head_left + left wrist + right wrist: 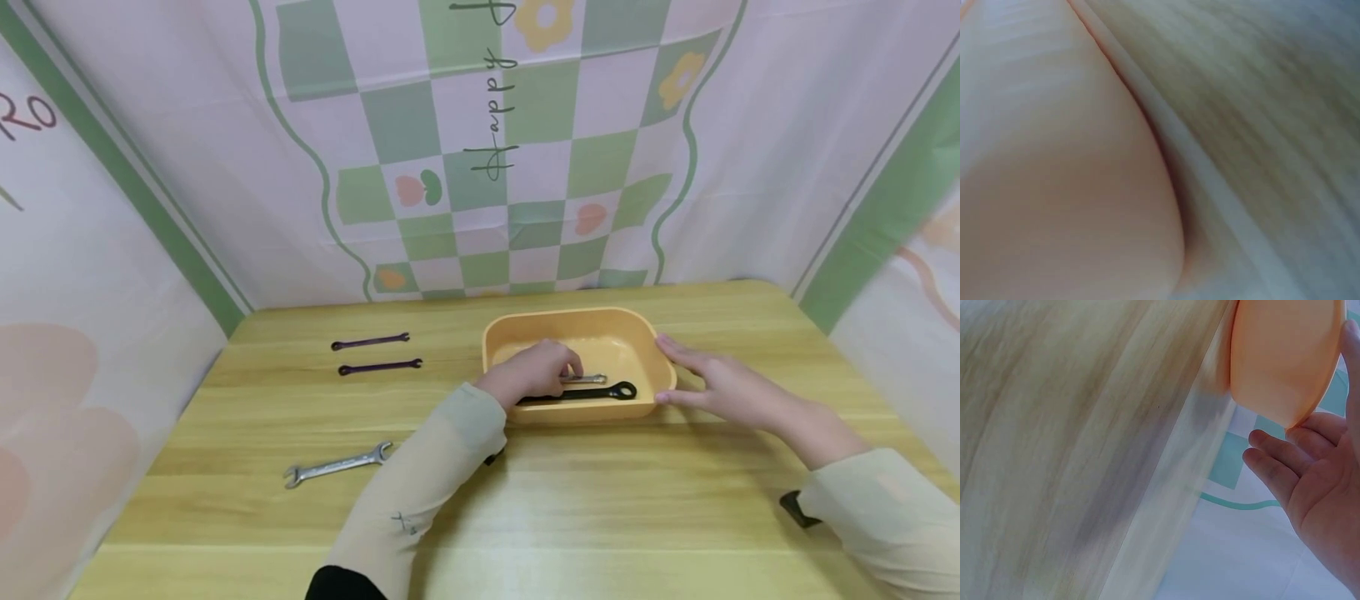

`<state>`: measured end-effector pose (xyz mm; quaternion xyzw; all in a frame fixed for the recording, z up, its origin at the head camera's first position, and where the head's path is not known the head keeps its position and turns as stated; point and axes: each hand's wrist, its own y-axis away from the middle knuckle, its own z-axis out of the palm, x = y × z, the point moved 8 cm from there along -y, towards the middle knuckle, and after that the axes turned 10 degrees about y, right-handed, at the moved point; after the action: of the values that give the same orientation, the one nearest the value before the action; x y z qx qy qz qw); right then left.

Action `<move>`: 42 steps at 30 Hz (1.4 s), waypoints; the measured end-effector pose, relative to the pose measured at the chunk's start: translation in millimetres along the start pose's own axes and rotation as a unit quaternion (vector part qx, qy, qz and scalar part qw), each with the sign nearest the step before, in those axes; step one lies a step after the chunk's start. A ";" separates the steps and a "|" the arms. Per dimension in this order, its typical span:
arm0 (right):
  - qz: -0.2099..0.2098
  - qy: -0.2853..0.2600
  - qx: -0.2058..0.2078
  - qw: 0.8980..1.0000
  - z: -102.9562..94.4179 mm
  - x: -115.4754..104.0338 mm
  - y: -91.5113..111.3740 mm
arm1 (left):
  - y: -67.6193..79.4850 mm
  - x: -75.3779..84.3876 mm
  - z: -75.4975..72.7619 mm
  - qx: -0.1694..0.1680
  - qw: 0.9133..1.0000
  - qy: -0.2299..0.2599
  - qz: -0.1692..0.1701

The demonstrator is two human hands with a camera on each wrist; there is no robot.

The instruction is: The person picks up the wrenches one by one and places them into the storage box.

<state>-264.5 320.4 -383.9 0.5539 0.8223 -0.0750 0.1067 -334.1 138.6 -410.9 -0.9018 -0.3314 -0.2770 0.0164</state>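
My left hand (536,369) reaches into a yellow plastic basin (566,321), fingers curled down and pinching a silver wrench (592,379), whose left part the hand hides. A black ratchet wrench (600,392) lies in front of it in the basin, its left end behind the sleeve. At the basin's right end, my right hand (738,390) touches the rim with spread, mostly straight fingers and thumb. The right wrist view shows this hand (1329,481) against the basin's orange-looking outer wall (1285,356), two fingers free of it. Only blurred sleeve (1054,156) and tabletop fill the left wrist view.
Two thin purple wrenches (371,341) lie side by side on the wooden table (637,517), left of the basin. A silver open-end wrench (337,466) rests nearer, beside the left forearm. A patterned curtain (480,208) stands behind the table's far edge.
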 end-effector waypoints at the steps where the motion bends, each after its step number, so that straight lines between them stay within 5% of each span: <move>1: 0.001 0.000 0.000 1.000 0.0 0.0 -0.1 | 0.0 -0.1 0.1 -0.002 1.000 0.001 0.000; 42: -0.004 0.004 0.001 1.000 -1.0 -1.3 0.3 | 0.6 -1.8 -1.3 -0.009 1.000 0.001 0.002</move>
<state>-263.8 319.5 -382.6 0.5512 0.8248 -0.0735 0.1025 -335.5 136.8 -410.6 -0.9024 -0.3266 -0.2808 0.0091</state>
